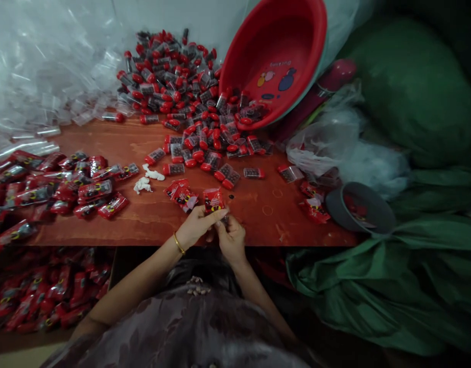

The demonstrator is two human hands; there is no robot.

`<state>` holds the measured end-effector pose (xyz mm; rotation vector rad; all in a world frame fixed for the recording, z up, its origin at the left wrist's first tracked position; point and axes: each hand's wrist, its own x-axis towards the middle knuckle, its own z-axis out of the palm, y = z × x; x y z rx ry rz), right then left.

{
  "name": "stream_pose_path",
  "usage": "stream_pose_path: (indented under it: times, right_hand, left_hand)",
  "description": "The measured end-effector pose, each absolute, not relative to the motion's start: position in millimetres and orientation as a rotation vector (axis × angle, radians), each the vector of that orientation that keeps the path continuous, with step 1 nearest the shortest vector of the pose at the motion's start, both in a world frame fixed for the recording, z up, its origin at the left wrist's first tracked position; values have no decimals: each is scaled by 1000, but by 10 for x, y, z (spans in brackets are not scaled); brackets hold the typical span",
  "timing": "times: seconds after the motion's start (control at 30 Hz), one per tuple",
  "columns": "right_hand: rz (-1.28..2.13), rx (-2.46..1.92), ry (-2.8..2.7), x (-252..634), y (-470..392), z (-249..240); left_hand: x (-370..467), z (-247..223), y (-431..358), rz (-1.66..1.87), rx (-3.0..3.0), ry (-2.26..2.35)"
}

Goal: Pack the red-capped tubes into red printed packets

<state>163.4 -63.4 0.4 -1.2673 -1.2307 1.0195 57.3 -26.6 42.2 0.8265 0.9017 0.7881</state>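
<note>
Near the front edge of the reddish table, my left hand (199, 223) is closed on a small red printed wrapper (213, 198), which stands up above its thumb. My right hand (231, 236) meets it there, its fingers pinched together at the wrapper's lower end. What lies between the right fingertips is mostly hidden. Just left of the hands rest more red wrappers (182, 194), loose and flat. Beyond them spreads a heap of small clear containers with red caps (178, 76) and dark contents.
A red basin (274, 30) leans tilted at the back. Filled red packets (93, 189) pile up at left, with more in a box (47, 291) below. Clear plastic pieces (47, 61) fill the back left. A grey bowl (338, 204) and green cloth (373, 286) are at right.
</note>
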Motion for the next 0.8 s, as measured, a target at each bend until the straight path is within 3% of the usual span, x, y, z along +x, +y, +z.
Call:
stream_pose_path:
  times: [0.2,0.4,0.57,0.8]
  right_hand:
    - [379,-1416,-1618,1847,-480,-79]
    - [-139,-1295,-2113,1921,-308,185]
    - [-182,-1153,-2321,1926,-248,302]
    - [-194,-946,-2284,1930,-141,225]
  left_hand:
    - [520,345,-279,890,799,858]
    - [422,194,-271,815,1126,1044]
    - [377,193,-312,695,1393,1181]
    - [385,160,-355,695,1329,1082]
